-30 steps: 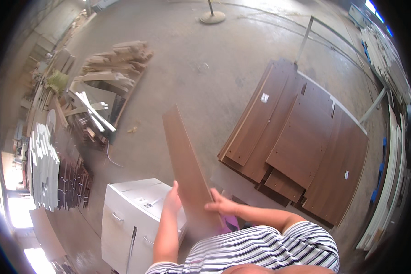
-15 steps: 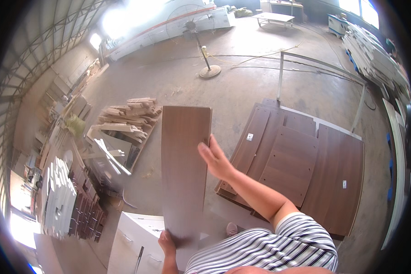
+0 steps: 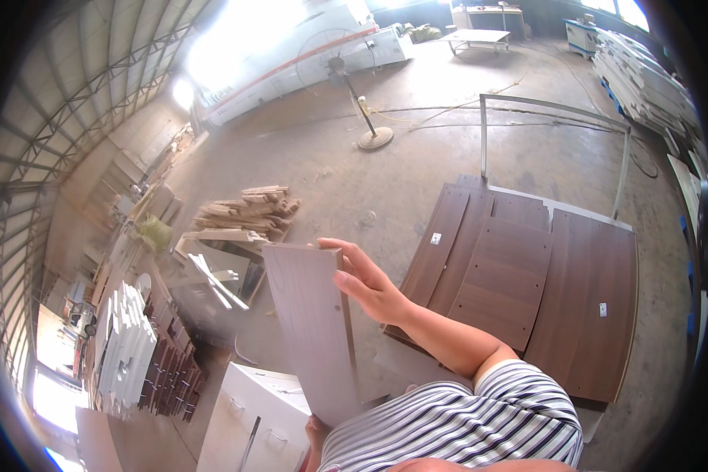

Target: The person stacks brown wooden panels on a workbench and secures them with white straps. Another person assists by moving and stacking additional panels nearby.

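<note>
A long brown wood-grain board [image 3: 303, 315] stands tilted in front of my body, its face pale with glare. My right hand [image 3: 368, 285] is closed on the board's upper right edge, with the thumb against the side and the fingers over the top corner. Low down, my left hand [image 3: 316, 431] is closed at the board's lower left edge, partly hidden by it. Small dark holes show along the board's narrow side. Below and left of the board is a white cabinet [image 3: 240, 417] with metal handles.
To the right, brown panels [image 3: 503, 267] lie stacked beside an upright metal frame [image 3: 554, 102]. Wood strips [image 3: 248, 212] are piled ahead left, with white and brown pieces [image 3: 130, 346] nearer. A pedestal fan [image 3: 375, 138] stands ahead. White boards [image 3: 641, 82] are stacked far right.
The board has tipped and turned, its top end now lower and its narrow right side showing. My right hand moved up to its top corner; my left hand moved down and right with it.
</note>
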`<state>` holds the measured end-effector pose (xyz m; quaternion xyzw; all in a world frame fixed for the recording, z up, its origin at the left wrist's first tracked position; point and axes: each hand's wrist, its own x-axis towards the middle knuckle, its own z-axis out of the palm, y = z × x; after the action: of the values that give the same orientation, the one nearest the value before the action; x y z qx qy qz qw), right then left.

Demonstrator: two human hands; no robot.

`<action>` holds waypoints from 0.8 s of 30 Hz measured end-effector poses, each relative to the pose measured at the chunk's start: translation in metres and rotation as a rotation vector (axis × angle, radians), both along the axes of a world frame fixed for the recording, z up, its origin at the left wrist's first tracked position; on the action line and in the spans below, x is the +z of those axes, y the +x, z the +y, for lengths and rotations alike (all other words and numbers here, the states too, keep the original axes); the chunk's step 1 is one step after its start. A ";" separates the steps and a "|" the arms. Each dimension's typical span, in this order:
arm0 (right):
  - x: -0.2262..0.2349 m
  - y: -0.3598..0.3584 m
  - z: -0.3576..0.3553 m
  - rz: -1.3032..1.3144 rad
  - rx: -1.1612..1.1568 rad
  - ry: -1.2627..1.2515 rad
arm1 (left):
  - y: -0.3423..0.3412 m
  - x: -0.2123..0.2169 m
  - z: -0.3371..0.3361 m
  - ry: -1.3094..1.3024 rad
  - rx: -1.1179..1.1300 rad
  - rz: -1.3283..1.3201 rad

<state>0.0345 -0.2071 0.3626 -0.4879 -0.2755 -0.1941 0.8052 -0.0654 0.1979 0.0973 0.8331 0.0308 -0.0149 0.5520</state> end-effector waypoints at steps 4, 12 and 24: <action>0.010 -0.029 -0.012 0.105 -0.351 -0.140 | -0.007 0.019 -0.033 0.131 -0.029 -0.041; 0.004 -0.044 -0.010 0.261 -0.669 0.020 | -0.023 0.017 -0.036 0.098 -0.025 -0.012; -0.004 -0.051 -0.028 0.236 -0.538 0.210 | -0.017 0.024 -0.045 0.067 -0.056 0.016</action>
<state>-0.0163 -0.2353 0.3588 -0.4764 -0.0196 -0.3696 0.7975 -0.0823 0.1532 0.1212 0.8515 0.0124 -0.0357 0.5229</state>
